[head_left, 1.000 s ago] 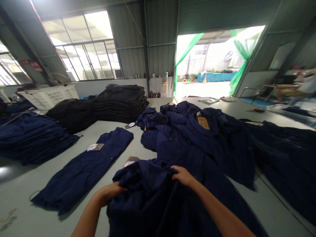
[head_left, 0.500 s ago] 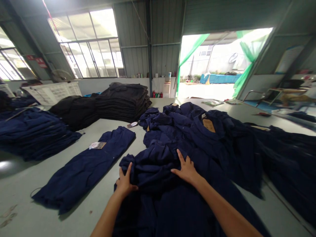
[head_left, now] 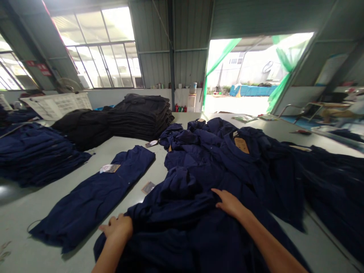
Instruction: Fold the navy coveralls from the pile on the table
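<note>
A loose, rumpled navy garment (head_left: 182,235) lies in front of me, its upper part bunched into folds. My left hand (head_left: 118,227) grips its left edge, with the fingers curled and partly hidden by the cloth. Over on the right side, my right hand (head_left: 230,203) pinches the fabric between thumb and fingers. A small paper tag (head_left: 148,187) shows on the table beside the garment's upper left edge. Beyond it, more navy garments (head_left: 210,148) lie in a heap, one with a brown hang tag (head_left: 241,145).
A folded navy garment (head_left: 96,197) with a tag lies to the left on the pale table (head_left: 22,223). Farther left is a navy stack (head_left: 36,155); behind stands a black stack (head_left: 139,117). More dark garments (head_left: 335,178) cover the right side. A white crate (head_left: 57,106) is at back left.
My left hand has moved left and toward me, drawing the garment's edge with it. My right hand has shifted slightly right and closed on the cloth. The small paper tag has come into view.
</note>
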The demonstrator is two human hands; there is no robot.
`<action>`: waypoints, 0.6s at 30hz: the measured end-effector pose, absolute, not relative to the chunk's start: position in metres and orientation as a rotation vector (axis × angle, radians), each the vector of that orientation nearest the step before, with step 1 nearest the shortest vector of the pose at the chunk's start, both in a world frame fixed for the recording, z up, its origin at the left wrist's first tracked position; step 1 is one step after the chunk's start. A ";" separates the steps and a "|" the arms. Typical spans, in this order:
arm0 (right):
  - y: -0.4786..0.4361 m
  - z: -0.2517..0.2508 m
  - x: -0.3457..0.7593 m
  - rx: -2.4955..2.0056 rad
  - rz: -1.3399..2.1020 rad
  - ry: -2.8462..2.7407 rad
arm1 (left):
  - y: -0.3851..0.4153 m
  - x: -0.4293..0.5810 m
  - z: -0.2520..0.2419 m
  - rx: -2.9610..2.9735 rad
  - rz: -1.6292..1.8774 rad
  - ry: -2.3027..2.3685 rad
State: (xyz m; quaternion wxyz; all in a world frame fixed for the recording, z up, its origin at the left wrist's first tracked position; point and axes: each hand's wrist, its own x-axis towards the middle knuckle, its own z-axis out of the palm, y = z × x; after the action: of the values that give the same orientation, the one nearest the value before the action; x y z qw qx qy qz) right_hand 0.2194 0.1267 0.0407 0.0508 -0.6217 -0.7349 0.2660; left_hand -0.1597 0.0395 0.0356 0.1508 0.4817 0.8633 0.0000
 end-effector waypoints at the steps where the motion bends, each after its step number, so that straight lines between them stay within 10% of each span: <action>1: 0.128 0.042 0.213 -1.971 0.630 -2.221 | 0.044 -0.151 0.041 1.483 -0.129 2.556; 18: 0.134 -0.014 0.143 -1.566 0.333 -2.772 | 0.083 -0.047 -0.019 1.659 0.027 2.171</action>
State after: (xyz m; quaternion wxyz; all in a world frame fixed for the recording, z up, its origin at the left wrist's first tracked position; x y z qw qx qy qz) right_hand 0.1434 0.1343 -0.0143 -0.0299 -0.4890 -0.8656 0.1039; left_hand -0.0473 0.0834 -0.0187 0.2032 0.5945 0.7779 0.0096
